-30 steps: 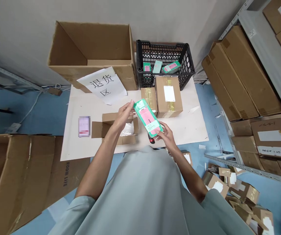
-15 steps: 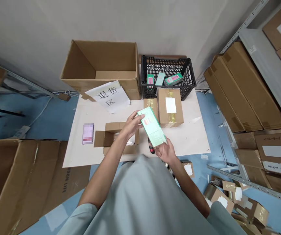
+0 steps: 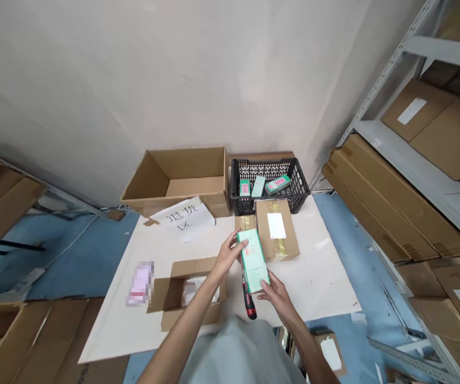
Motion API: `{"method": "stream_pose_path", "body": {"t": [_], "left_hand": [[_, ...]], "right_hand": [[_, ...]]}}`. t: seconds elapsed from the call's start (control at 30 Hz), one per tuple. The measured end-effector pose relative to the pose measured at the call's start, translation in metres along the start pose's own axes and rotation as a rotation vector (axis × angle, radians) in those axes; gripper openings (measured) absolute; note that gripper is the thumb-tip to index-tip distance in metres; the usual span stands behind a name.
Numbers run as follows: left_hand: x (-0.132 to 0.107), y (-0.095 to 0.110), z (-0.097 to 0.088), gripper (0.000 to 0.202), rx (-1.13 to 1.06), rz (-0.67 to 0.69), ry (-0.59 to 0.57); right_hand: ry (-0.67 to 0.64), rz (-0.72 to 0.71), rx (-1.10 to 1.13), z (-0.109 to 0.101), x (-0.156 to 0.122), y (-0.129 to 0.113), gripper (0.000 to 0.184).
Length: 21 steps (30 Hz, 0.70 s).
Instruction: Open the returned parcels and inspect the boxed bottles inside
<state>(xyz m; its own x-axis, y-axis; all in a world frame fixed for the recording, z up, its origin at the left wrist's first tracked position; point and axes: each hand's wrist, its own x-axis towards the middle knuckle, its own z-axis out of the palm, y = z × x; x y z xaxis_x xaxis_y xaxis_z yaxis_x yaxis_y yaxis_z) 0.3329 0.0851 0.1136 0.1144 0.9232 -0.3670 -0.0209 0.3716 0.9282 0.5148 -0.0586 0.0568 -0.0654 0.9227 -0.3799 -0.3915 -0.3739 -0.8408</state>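
Both hands hold a flat green product box (image 3: 253, 260) above the white sheet (image 3: 314, 282). My left hand (image 3: 229, 255) grips its far end, fingers wrapped on the edge. My right hand (image 3: 275, 292) pinches its near end. The box shows its plain green side with a small coloured print. Under the box lies a red-and-black tool (image 3: 248, 304). An opened small carton (image 3: 185, 293) with white packing inside sits just left of my left forearm.
A sealed brown carton (image 3: 276, 234) with a white label stands behind the green box. A black crate (image 3: 270, 184) holds three similar green boxes. A large empty carton (image 3: 177, 178) and a paper sign (image 3: 184, 217) are at the back. Shelves of cartons (image 3: 390, 202) line the right.
The green box has been turned over from its pink windowed face to its plain side. My view has tilted up, showing more wall and shelves. Both hands kept their hold.
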Motion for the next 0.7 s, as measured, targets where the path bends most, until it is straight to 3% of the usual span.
{"method": "stream_pose_path", "body": {"t": [0.13,0.23,0.33,0.47,0.57,0.63,0.7], "left_hand": [[0.002,-0.008,0.009,0.114,0.025,0.112,-0.051],[0.004,-0.005,0.02,0.111,0.048,0.205,-0.091],[0.018,0.019,0.033,0.095,0.039,0.293,-0.072],[0.047,0.073,0.037,0.081,0.055,0.5,0.017],[0.056,0.095,0.02,0.07,0.078,0.558,0.019],[0.05,0.089,-0.004,0.063,0.112,0.56,0.046],[0.037,0.065,-0.037,0.059,0.169,0.53,0.112]], "right_hand": [[0.025,-0.067,0.027,0.014,0.022,-0.013,0.062],[0.049,-0.129,0.029,0.026,0.05,-0.039,0.067],[0.055,-0.27,0.027,0.041,0.091,-0.082,0.067],[-0.036,-0.395,0.092,0.062,0.144,-0.146,0.074],[0.014,-0.44,0.095,0.07,0.167,-0.164,0.079],[0.063,-0.437,0.062,0.068,0.171,-0.149,0.08],[0.092,-0.374,0.004,0.062,0.164,-0.115,0.077]]}}
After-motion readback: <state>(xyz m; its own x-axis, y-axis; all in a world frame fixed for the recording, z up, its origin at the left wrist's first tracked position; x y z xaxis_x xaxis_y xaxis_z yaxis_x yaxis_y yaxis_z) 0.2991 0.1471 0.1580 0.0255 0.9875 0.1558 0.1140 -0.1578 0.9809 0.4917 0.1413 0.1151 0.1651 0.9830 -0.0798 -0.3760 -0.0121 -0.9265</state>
